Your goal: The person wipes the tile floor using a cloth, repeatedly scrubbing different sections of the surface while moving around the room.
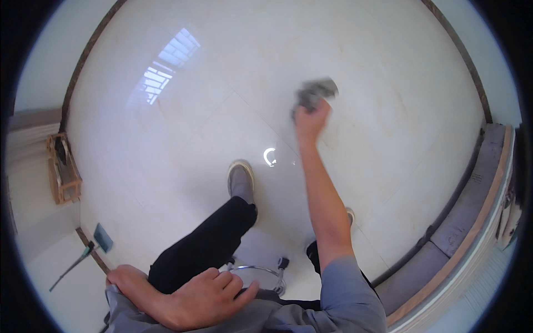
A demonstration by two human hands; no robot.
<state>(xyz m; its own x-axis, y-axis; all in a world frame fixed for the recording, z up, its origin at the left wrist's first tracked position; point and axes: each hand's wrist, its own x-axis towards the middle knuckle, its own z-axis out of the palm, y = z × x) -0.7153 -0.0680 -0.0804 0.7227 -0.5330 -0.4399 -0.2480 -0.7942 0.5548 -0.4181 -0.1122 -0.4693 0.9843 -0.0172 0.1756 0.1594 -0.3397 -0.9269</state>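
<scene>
My right arm stretches forward over the glossy white tiled floor (183, 111). My right hand (312, 122) is closed on a grey cloth (315, 94), which is bunched up and smeared by motion; whether it touches the floor I cannot tell. My left hand (208, 297) lies back-up across my lap, holding nothing, its fingers loosely bent and a little apart. A grey shoe (241, 180) on my left foot stands on the tiles, below my black trouser leg (205, 238).
Chrome legs with dark casters (261, 269) show beneath me. On the left are a wooden rack (64, 172) and a green flat-headed tool (102, 237) with a long handle. Long grey blocks (472, 205) line the right wall. Dark skirting (83, 61) borders the floor.
</scene>
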